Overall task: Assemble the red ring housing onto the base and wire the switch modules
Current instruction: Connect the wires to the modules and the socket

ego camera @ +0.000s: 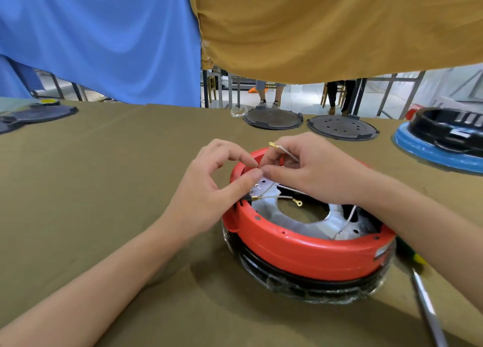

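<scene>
The red ring housing point(308, 252) sits on a black base point(313, 284) wrapped in clear film, right of centre on the table. Inside it lies a silver metal plate point(311, 225) with a large central hole. Both hands meet over the ring's far left rim. My left hand point(209, 190) pinches a thin white wire between thumb and forefinger. My right hand point(311, 169) holds another white wire whose brass spade terminal point(273, 145) sticks out past the fingers. A further white wire point(277, 197) with brass terminals crosses the plate. What the fingertips touch is hidden.
A screwdriver point(428, 305) with a green-yellow handle lies right of the housing. Two dark round lids point(273, 118) point(342, 127) lie at the far edge. A black housing on a blue ring point(441, 140) stands far right. Dark parts point(39, 112) lie far left. Blue and tan cloths hang behind.
</scene>
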A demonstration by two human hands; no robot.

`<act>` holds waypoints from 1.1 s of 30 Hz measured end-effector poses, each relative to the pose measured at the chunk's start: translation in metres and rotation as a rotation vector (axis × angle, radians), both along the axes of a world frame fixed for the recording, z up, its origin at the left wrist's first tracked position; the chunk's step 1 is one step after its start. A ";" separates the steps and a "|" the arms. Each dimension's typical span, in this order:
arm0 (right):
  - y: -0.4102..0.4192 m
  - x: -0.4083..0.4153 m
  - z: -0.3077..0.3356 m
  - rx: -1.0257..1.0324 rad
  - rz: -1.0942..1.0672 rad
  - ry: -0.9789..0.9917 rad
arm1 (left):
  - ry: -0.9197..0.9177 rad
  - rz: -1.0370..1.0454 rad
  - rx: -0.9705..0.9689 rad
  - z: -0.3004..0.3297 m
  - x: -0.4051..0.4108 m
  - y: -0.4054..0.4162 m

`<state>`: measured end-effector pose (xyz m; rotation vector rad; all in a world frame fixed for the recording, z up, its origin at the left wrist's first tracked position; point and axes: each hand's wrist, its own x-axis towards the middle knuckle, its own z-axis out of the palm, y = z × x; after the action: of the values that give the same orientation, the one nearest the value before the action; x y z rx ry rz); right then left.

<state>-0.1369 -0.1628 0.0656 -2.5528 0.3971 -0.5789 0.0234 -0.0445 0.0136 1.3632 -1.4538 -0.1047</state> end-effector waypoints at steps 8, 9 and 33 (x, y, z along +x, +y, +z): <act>0.005 0.001 0.000 0.005 0.015 0.000 | 0.120 -0.009 -0.002 -0.002 -0.002 -0.003; 0.003 0.000 0.002 0.056 0.014 -0.018 | 0.169 -0.014 -0.015 -0.002 -0.002 -0.004; 0.000 -0.004 0.006 0.004 0.047 0.115 | 0.373 0.086 -0.030 -0.009 0.001 -0.007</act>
<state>-0.1408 -0.1625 0.0713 -2.5914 0.3760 -0.4147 0.0243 -0.0512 0.0049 1.2987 -1.0799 -0.2663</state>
